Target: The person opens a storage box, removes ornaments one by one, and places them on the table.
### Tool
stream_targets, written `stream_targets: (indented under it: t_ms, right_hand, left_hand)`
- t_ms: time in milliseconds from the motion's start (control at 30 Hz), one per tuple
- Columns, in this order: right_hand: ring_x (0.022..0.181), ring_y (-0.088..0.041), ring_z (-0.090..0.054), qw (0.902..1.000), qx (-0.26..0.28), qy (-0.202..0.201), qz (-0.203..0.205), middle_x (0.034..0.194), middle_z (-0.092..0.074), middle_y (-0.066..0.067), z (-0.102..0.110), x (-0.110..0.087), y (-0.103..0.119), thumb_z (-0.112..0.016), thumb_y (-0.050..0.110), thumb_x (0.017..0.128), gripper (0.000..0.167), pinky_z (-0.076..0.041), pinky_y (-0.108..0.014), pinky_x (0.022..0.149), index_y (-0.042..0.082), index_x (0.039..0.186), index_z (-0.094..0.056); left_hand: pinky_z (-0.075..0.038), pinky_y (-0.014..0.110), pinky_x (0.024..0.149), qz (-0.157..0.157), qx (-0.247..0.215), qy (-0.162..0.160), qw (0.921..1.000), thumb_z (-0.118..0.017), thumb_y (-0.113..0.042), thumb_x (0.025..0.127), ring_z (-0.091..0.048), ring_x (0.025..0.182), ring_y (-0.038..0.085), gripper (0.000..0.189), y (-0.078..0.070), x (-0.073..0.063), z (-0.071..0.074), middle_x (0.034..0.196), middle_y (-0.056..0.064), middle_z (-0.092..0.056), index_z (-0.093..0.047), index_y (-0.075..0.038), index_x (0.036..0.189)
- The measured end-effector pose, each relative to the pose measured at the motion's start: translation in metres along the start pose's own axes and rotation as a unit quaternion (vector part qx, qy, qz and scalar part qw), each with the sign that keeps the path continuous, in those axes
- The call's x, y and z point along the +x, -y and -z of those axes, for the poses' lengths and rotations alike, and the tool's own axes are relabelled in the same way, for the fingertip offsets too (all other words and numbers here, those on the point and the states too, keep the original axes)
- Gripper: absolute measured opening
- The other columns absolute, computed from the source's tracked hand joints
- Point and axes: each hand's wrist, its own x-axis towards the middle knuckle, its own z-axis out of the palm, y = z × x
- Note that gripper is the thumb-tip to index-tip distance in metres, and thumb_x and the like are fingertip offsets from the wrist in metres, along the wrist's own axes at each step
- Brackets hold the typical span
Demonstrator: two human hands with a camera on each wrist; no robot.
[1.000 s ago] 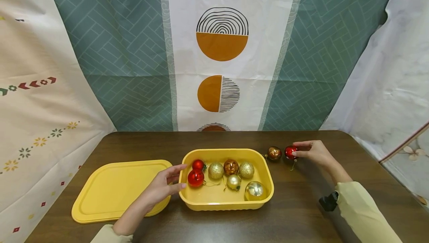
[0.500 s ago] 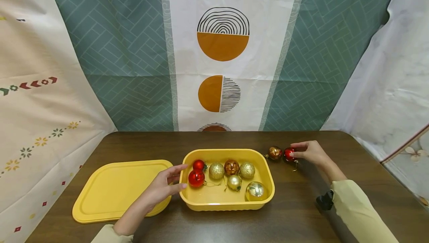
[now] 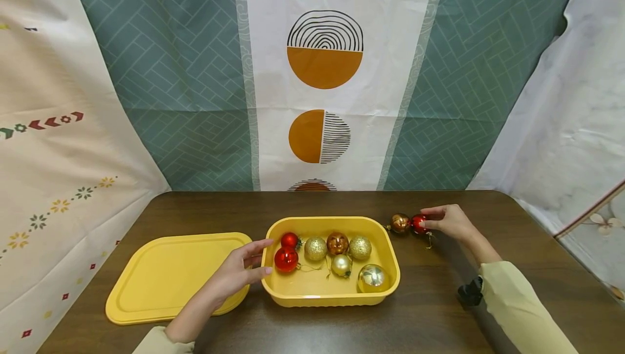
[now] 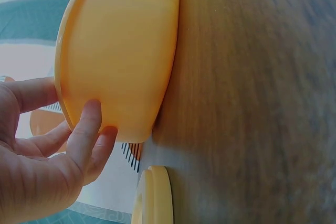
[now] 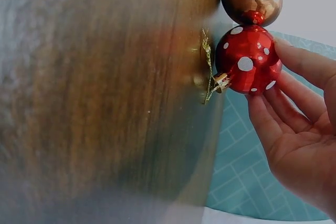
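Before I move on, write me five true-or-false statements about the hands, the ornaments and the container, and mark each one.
1. The right hand pinches a red ornament with white dots. True.
2. The yellow lid covers the container. False: it lies apart, left of the open container.
3. The left hand is at the container's left end. True.
4. The brown ornament next to the white-dotted one is inside the container. False: it lies on the table, outside the container.
5. A large shiny gold ornament sits in the container's near right corner. True.
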Motion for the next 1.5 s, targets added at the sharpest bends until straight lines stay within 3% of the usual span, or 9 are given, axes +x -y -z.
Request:
stream_targets:
  t_ms: [267,433,700,833,1033,1133,1233,1367,1500]
  right_hand:
    - [0.102,-0.036,-0.056,0.9998,0.017,-0.009,-0.009,0.109,-0.060,-0.027,0.004,-0.006,0.004,-0.072,0.022,0.077,0.047,-0.048,-0.033,0.078,-0.010,0.110,-0.060]
    - [0.106,-0.040,-0.055,0.9990,0.039,-0.019,0.001,0.116,-0.056,-0.027,0.009,-0.013,0.020,-0.070,0.023,0.080,0.049,-0.049,-0.042,0.082,-0.009,0.115,-0.057]
    - [0.099,-0.037,-0.058,0.9953,0.072,0.001,0.065,0.113,-0.059,-0.024,0.004,-0.030,0.063,-0.071,0.018,0.079,0.044,-0.051,-0.023,0.074,-0.007,0.114,-0.059]
    - [0.097,-0.035,-0.060,0.9884,0.099,0.031,0.111,0.108,-0.061,-0.023,-0.004,-0.038,0.080,-0.072,0.015,0.077,0.043,-0.052,-0.024,0.075,-0.008,0.112,-0.060]
    - [0.109,-0.025,-0.055,0.9753,0.122,0.081,0.166,0.111,-0.061,-0.021,-0.016,-0.050,0.098,-0.073,0.014,0.076,0.042,-0.050,-0.032,0.082,-0.008,0.109,-0.061]
    - [0.105,-0.022,-0.058,0.9715,0.111,0.113,0.176,0.109,-0.062,-0.020,-0.020,-0.055,0.106,-0.073,0.019,0.076,0.043,-0.052,-0.029,0.078,-0.007,0.109,-0.062]
    - [0.097,-0.029,-0.060,0.9668,0.100,0.155,0.177,0.110,-0.060,-0.022,-0.023,-0.058,0.113,-0.074,0.021,0.076,0.045,-0.052,-0.030,0.077,-0.007,0.109,-0.062]
    - [0.099,-0.031,-0.059,0.9575,0.086,0.203,0.186,0.111,-0.060,-0.020,-0.028,-0.058,0.121,-0.075,0.019,0.075,0.044,-0.051,-0.034,0.079,-0.007,0.109,-0.062]
    - [0.101,-0.027,-0.059,0.9495,0.052,0.238,0.197,0.111,-0.062,-0.016,-0.034,-0.057,0.128,-0.076,0.016,0.073,0.044,-0.051,-0.030,0.080,-0.005,0.109,-0.063]
  left_hand:
    - [-0.052,0.036,0.079,-0.003,-0.002,0.004,1.0000,-0.066,-0.004,0.080,-0.049,0.110,0.034,0.058,0.000,0.001,-0.001,0.127,0.024,-0.045,-0.043,0.001,0.132]
    - [-0.052,0.036,0.080,-0.001,0.002,0.003,1.0000,-0.067,-0.005,0.080,-0.049,0.109,0.033,0.058,-0.001,0.001,0.000,0.127,0.024,-0.045,-0.043,0.001,0.132]
    - [-0.051,0.037,0.080,0.000,-0.001,0.008,1.0000,-0.067,-0.006,0.080,-0.049,0.111,0.035,0.059,-0.001,0.000,0.001,0.128,0.024,-0.044,-0.042,0.001,0.133]
    - [-0.051,0.036,0.080,-0.001,-0.003,0.011,0.9999,-0.066,-0.006,0.080,-0.049,0.110,0.035,0.059,-0.001,0.000,0.002,0.127,0.024,-0.044,-0.042,0.001,0.133]
    - [-0.051,0.036,0.081,-0.004,-0.001,0.011,0.9999,-0.066,-0.007,0.081,-0.048,0.110,0.035,0.058,-0.001,0.000,0.001,0.127,0.024,-0.045,-0.042,0.001,0.133]
    - [-0.051,0.036,0.081,-0.006,0.002,0.010,0.9999,-0.066,-0.007,0.081,-0.048,0.110,0.036,0.058,0.000,0.000,0.002,0.127,0.025,-0.045,-0.042,0.002,0.133]
    - [-0.051,0.036,0.081,-0.006,0.002,0.010,0.9999,-0.067,-0.007,0.080,-0.048,0.111,0.036,0.058,0.000,0.000,0.002,0.127,0.025,-0.045,-0.042,0.002,0.133]
    - [-0.051,0.038,0.081,0.003,0.006,0.004,1.0000,-0.067,-0.007,0.080,-0.047,0.112,0.036,0.058,0.000,0.000,0.002,0.128,0.024,-0.044,-0.043,0.000,0.132]
    - [-0.051,0.038,0.081,0.004,0.008,0.002,1.0000,-0.067,-0.007,0.080,-0.048,0.111,0.035,0.058,-0.001,0.000,0.001,0.128,0.023,-0.045,-0.043,0.000,0.132]
